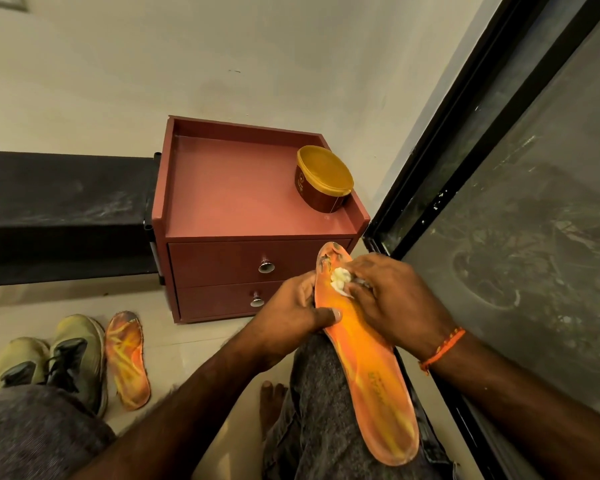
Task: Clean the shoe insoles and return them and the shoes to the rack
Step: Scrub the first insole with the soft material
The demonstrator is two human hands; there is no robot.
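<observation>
Here, mid-clean:
Insole in hand: orange insole (364, 368), lower centre of frame, lying along the knee.
Left hand (291, 317): fingers grip its edge, thumb on top.
Right hand (392, 299): fingers pinch a white wad (340, 280) against the toe end.
Handling: likely light, floppy; support mid-length.
Waiting: second insole (127, 360) and shoes (52, 362), lower left, on the floor.

Left hand (293, 315) grips (thumb over); right hand (392, 299) fingers curled.

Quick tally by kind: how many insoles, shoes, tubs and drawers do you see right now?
Insoles: 2, one held, one on the floor
Shoes: 2
Tubs: 1
Drawers: 2
Total: 7
</observation>
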